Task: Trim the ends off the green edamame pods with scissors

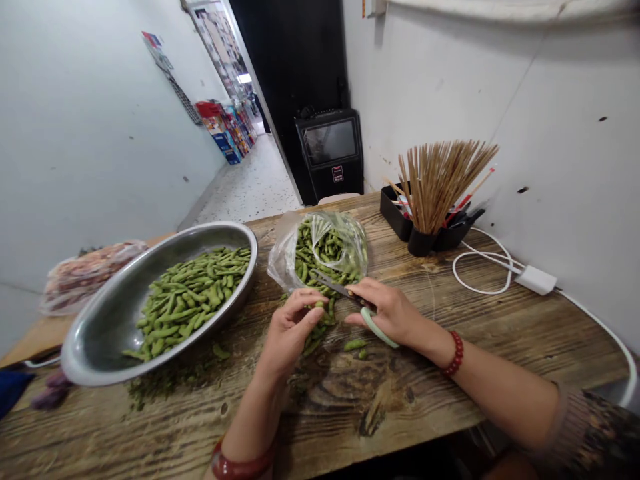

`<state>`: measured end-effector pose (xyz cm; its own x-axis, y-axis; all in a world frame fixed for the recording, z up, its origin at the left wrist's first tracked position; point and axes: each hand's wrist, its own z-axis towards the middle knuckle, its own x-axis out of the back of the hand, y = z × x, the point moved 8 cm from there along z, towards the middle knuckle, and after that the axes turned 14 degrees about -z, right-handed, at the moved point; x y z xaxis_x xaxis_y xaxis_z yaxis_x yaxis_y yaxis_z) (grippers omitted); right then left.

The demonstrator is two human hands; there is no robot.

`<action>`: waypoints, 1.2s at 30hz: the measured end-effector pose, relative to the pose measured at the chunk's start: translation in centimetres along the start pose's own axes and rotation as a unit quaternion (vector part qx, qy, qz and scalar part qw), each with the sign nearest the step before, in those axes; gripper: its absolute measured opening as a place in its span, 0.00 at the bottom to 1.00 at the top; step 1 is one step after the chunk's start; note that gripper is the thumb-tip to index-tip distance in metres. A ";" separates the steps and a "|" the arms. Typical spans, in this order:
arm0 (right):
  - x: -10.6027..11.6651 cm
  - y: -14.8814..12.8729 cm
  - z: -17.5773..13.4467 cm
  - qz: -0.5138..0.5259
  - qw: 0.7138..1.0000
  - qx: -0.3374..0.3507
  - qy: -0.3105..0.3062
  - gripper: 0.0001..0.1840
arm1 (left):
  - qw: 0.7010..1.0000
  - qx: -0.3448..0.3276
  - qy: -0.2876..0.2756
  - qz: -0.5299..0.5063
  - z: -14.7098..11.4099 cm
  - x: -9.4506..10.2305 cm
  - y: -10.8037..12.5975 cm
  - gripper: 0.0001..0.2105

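Note:
Between the fingertips of my left hand [293, 327] is a green edamame pod [320, 305], partly covered by the fingers. My right hand [385, 310] is wrapped round a pair of scissors [373, 325] with pale green handles; the dark blades point left, just above the pod. Behind both hands a clear plastic bag [283, 257] lies open, full of pods [330, 243]. To the left, a large metal basin [113, 327] holds a heap of pods [195, 300]. A few loose pods [355, 345] lie on the table below my right hand.
Green trimmings [170, 380] litter the wooden table [430, 400] beside the basin. A bag of pinkish food [93, 273] sits far left. At the back right stand a black holder [397, 217] of wooden skewers [445, 180] and a white power adapter [536, 280] with its cable.

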<state>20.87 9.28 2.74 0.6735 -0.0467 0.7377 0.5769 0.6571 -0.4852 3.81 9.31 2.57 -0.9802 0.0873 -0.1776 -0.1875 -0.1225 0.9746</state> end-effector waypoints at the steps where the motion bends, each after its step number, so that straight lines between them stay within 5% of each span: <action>1: 0.1 0.2 0.0 0.006 1.000 -0.008 0.012 0.23 | 0.999 0.004 0.021 -0.025 0.0 0.4 0.0 0.06; 6: 0.3 0.3 0.0 0.024 0.999 -0.007 0.033 0.29 | 0.979 0.093 0.046 -0.176 -0.1 0.4 -1.2 0.08; 13: -0.2 -0.2 -0.1 0.015 1.000 0.012 0.013 0.34 | 0.965 0.079 0.071 -0.240 0.1 0.9 -1.2 0.10; 31: -0.8 -0.9 -0.2 0.028 0.999 0.034 -0.012 0.36 | 0.965 0.125 0.037 -0.228 -0.4 -0.4 -2.6 0.10; 36: -0.4 -1.2 -0.2 0.027 0.999 0.030 -0.007 0.28 | 0.967 0.114 0.033 -0.226 -0.3 -0.3 -2.4 0.09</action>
<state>20.00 8.40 2.90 0.6964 0.0006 0.7177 0.5104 0.7026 -0.4958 4.57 9.27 0.23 -0.8044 0.0160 -0.5938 -0.5867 0.1352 0.7984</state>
